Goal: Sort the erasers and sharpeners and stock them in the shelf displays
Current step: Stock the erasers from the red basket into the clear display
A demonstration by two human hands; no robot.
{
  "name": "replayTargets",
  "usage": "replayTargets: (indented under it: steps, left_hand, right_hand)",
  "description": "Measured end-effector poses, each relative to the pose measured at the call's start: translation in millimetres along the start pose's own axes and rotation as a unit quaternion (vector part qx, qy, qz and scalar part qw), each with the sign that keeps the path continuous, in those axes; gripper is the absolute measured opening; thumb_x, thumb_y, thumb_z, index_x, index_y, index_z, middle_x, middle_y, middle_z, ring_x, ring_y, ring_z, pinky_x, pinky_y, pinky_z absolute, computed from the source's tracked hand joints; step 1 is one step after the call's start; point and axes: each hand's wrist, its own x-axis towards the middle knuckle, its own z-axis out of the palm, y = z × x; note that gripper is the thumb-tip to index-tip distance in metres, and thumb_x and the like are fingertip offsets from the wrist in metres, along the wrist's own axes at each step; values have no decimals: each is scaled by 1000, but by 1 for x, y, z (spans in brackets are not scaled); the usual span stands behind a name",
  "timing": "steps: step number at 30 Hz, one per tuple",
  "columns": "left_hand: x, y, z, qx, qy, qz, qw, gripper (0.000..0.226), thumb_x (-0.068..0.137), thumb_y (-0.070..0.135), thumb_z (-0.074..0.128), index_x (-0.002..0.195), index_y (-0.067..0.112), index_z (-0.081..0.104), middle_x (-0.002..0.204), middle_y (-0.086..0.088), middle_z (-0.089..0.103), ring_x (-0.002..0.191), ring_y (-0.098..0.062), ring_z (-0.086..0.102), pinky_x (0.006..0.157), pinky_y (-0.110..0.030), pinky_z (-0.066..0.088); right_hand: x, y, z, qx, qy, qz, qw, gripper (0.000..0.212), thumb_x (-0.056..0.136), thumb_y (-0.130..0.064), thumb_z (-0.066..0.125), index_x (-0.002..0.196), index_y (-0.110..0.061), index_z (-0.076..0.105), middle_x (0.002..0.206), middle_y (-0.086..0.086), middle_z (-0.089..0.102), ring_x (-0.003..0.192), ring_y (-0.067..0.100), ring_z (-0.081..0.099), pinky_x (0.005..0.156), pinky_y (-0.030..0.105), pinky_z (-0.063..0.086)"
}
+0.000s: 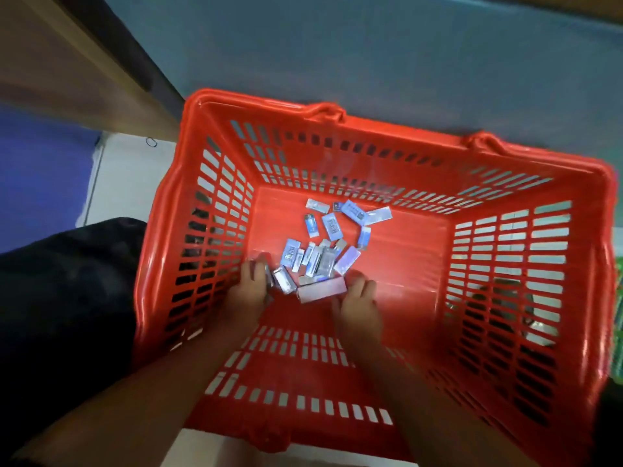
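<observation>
Head view: gathering/sorting step, done inside the red basket (337,106). Small wrapped packets (320,251), erasers or sharpeners, too blurred to tell which, lie loose on the basket floor toward its near-left side. Left hand (251,284) curled round a few packets at the pile's left edge. Right hand (359,303) half open, fingertips touching a pinkish box (322,291); firm grip unclear. Both forearms reach down over the near rim. Next: probably separate by type, then lift out to the shelves, which aren't in view.

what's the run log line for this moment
stage: gathering | left hand: in basket, on packets | right hand: at pink box | shelf stocking: not yet
</observation>
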Motion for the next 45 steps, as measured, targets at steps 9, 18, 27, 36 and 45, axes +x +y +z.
replayTargets:
  steps: [9,18,27,36,45]
  left_hand:
    - [14,11,-10,-51,-17,-81,995,77,78,25,72,139,7,29,131,-15,36,121,-34,45,92,-39,38]
    - [25,8,-8,-157,11,-96,983,74,81,15,66,144,13,28,130,-18,49,117,-37,49,94,-43,40]
    - [39,37,-12,-329,182,-183,908,22,87,21,65,94,0,59,102,-19,57,86,-21,50,79,-20,34]
    - [49,55,0,-295,53,-193,934,58,77,20,75,125,5,47,122,-17,49,116,-33,45,97,-39,39]
    - [63,47,11,-354,44,-222,907,61,62,49,77,96,2,61,98,-16,61,98,-30,58,84,-40,50]
  right_hand:
    - [27,15,-6,107,18,39,993,37,81,2,52,118,3,46,119,23,45,101,42,53,84,41,39]
    - [51,-3,-29,269,114,67,954,17,93,0,39,103,2,53,96,23,63,89,38,57,68,32,30]
    - [66,-44,-16,265,66,207,939,59,83,-38,67,120,-7,33,123,18,43,104,38,54,76,37,42]
    - [69,-44,-13,136,41,121,982,80,75,-44,74,132,-7,31,131,14,40,121,32,45,88,40,45]
    - [80,-41,-7,250,48,109,961,38,76,-25,76,95,-9,47,95,9,57,97,29,55,76,35,44]
